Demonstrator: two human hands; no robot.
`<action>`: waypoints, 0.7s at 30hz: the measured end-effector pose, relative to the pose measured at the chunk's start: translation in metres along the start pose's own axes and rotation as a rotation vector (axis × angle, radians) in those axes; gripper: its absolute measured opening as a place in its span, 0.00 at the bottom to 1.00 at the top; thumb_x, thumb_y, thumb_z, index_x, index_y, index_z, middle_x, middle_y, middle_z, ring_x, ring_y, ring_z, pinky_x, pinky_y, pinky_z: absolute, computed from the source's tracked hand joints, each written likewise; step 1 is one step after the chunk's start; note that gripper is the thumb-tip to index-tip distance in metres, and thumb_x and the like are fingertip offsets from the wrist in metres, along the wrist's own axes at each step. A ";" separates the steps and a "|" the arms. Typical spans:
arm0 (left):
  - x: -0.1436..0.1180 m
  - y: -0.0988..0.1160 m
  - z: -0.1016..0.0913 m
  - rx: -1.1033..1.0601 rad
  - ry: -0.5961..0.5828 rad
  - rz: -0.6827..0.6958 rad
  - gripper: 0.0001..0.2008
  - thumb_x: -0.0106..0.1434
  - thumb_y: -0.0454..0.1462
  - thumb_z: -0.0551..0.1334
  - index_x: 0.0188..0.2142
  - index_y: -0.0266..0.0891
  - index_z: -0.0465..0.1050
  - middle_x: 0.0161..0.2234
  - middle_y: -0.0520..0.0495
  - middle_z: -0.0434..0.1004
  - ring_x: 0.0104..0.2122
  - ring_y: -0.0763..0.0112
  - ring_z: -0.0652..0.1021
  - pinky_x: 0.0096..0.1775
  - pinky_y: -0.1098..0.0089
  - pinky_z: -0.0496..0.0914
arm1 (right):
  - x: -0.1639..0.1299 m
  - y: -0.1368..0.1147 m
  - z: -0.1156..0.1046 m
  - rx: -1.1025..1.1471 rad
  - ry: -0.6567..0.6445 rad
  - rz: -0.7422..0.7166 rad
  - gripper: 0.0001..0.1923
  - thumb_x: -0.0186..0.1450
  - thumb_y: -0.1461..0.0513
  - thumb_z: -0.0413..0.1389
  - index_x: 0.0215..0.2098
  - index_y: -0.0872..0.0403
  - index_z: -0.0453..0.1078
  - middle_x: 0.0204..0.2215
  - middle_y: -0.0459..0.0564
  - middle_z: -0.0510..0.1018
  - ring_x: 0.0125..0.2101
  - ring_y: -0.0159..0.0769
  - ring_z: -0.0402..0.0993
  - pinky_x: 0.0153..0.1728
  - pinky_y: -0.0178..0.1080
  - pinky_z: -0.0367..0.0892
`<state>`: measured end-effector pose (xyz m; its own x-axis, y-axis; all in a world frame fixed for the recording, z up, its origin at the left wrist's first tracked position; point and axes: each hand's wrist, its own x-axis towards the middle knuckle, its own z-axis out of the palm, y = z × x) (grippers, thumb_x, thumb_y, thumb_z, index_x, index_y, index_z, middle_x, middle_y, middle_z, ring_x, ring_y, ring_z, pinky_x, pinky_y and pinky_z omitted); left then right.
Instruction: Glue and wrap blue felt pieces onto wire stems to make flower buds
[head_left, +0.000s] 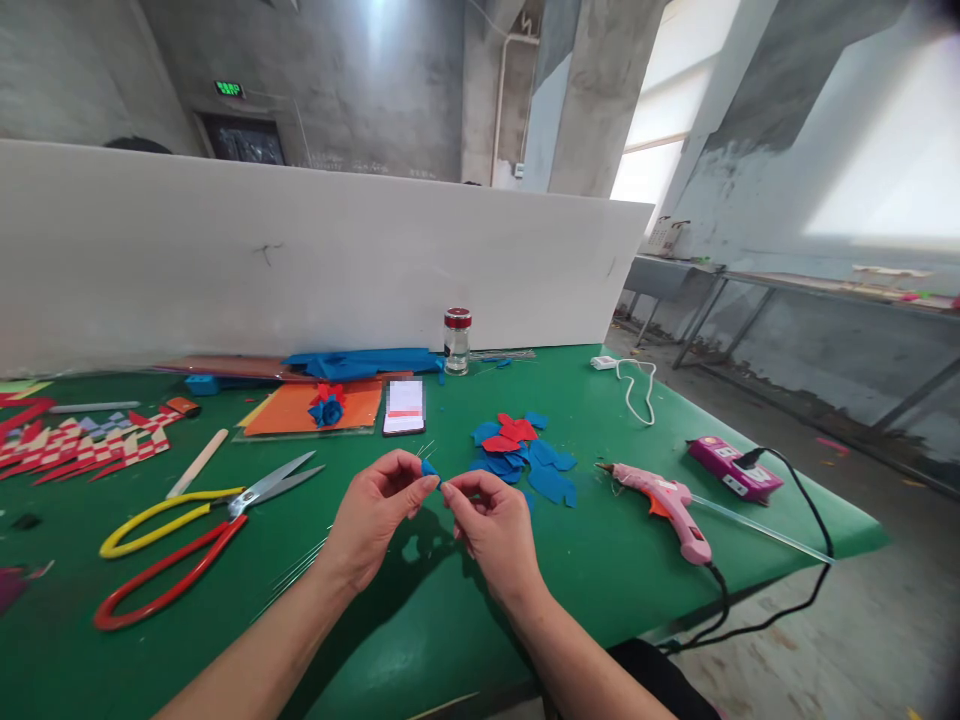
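My left hand [375,515] and my right hand [491,525] meet above the green table [615,560], both pinching one small blue felt piece [430,468] between fingertips. Thin wires [300,570] run from under my left hand toward the table's near edge. Just beyond my hands lies a pile of blue and red felt petals [521,455]. A finished blue and red felt flower [328,405] rests on an orange sheet [300,410].
Large scissors [195,520] with red and yellow handles lie at the left. A pink glue gun [667,505] and a power strip [735,470] sit at the right. A phone [405,407], a glass jar [457,340] and a white partition [300,260] stand behind.
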<state>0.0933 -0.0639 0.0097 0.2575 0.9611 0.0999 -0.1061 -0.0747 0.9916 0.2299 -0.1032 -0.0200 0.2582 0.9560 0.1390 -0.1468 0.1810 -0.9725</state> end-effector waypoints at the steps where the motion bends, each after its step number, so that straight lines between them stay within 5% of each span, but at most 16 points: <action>1: 0.000 0.000 0.000 0.005 0.014 0.006 0.16 0.50 0.44 0.73 0.30 0.38 0.72 0.24 0.56 0.68 0.23 0.79 0.66 0.26 0.77 0.62 | 0.000 0.000 0.000 -0.003 -0.007 0.005 0.16 0.57 0.52 0.63 0.30 0.57 0.72 0.22 0.44 0.74 0.15 0.24 0.63 0.14 0.28 0.52; 10: 0.001 0.001 -0.001 -0.080 -0.006 -0.035 0.15 0.51 0.45 0.72 0.26 0.37 0.72 0.21 0.55 0.66 0.22 0.79 0.65 0.26 0.77 0.61 | 0.001 -0.007 -0.001 0.059 -0.035 0.031 0.16 0.56 0.51 0.64 0.29 0.57 0.73 0.21 0.44 0.74 0.14 0.22 0.60 0.15 0.28 0.53; 16: 0.005 0.000 -0.003 -0.187 -0.010 -0.131 0.16 0.50 0.45 0.73 0.33 0.36 0.78 0.25 0.53 0.70 0.24 0.79 0.67 0.27 0.76 0.63 | 0.002 -0.012 -0.008 0.527 -0.232 0.377 0.18 0.51 0.55 0.70 0.29 0.58 0.72 0.22 0.43 0.71 0.15 0.17 0.54 0.12 0.23 0.43; 21: 0.001 0.002 -0.003 -0.206 -0.176 -0.198 0.15 0.52 0.44 0.73 0.34 0.35 0.80 0.26 0.49 0.74 0.26 0.77 0.70 0.31 0.75 0.65 | 0.002 -0.012 -0.014 0.808 -0.480 0.626 0.14 0.53 0.62 0.70 0.30 0.62 0.72 0.23 0.42 0.69 0.15 0.14 0.49 0.11 0.19 0.42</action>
<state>0.0902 -0.0622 0.0114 0.4524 0.8896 -0.0629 -0.2248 0.1821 0.9572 0.2457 -0.1068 -0.0104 -0.4458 0.8891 -0.1037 -0.7410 -0.4315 -0.5145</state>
